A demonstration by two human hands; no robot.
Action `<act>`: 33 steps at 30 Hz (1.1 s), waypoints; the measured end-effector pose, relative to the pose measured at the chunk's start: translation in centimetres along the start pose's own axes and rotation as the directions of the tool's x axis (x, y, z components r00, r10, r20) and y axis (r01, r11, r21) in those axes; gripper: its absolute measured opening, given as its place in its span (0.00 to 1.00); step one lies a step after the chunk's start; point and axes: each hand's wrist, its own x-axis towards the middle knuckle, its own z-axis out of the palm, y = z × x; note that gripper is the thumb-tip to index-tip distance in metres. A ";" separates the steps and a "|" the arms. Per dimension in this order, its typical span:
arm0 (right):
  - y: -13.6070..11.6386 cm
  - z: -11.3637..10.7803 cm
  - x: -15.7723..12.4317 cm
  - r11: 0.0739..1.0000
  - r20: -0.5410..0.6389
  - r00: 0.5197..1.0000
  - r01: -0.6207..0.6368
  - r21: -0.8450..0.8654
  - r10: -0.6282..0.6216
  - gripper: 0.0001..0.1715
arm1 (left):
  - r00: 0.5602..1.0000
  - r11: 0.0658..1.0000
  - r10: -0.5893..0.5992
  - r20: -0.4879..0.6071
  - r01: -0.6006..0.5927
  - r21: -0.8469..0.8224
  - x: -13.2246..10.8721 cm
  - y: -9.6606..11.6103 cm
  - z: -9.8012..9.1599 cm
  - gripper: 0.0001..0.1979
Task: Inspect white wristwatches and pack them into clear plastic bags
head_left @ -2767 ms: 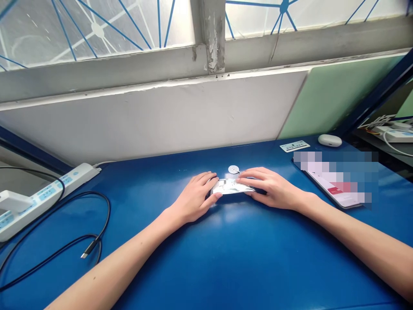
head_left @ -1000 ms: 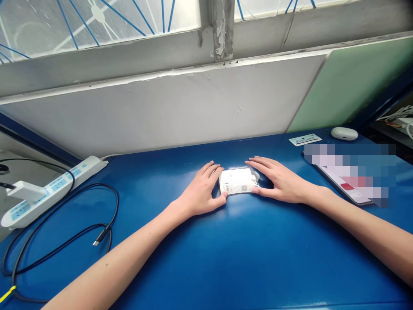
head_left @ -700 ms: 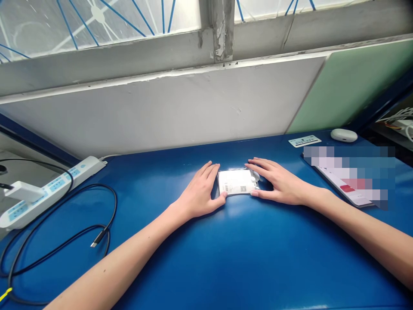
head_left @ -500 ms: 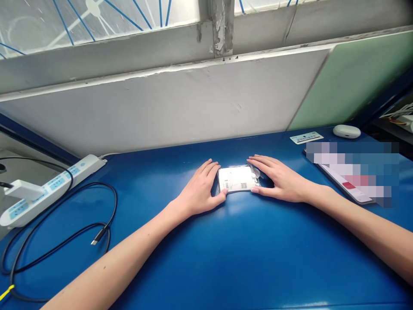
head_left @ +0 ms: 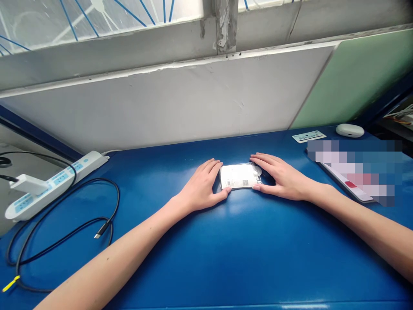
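Note:
A small flat packet [head_left: 237, 176] in clear plastic wrap lies on the blue tabletop [head_left: 226, 254]. Its white face carries printed text and a square code. At its left end rests my left hand [head_left: 206, 185], fingers stretched out and the thumb at the packet's lower left corner. My right hand [head_left: 280, 176] lies at the other end, its thumb by the lower right corner and its fingertips by the upper right one. Both hands are open, thumb apart from fingers, and bracket the packet without wrapping round it.
On the left are a white power strip [head_left: 87, 163] with a plugged-in charger [head_left: 29, 184] and a looped black cable [head_left: 118, 193]. To the right lie a phone-like device [head_left: 364, 199], partly pixelated, a printed card [head_left: 309, 136] and a white earbud case [head_left: 350, 130]. A pale panel [head_left: 193, 103] stands behind.
The whole view has shifted slightly. Both hands keep their places at the two ends of the packet, and the packet stays on the tabletop.

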 end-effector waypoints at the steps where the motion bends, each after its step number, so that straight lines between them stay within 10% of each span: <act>1: 0.0 0.0 0.0 1.000 -0.004 1.000 0.004 0.001 -0.004 0.47 | 1.000 1.000 -0.003 0.000 0.003 0.000 0.0 0.0 0.0 0.35; 33: -0.2 -0.2 0.1 0.997 0.041 0.999 0.026 -0.068 -0.023 0.45 | 0.999 0.999 -0.028 0.030 0.027 0.022 0.1 0.2 -0.2 0.34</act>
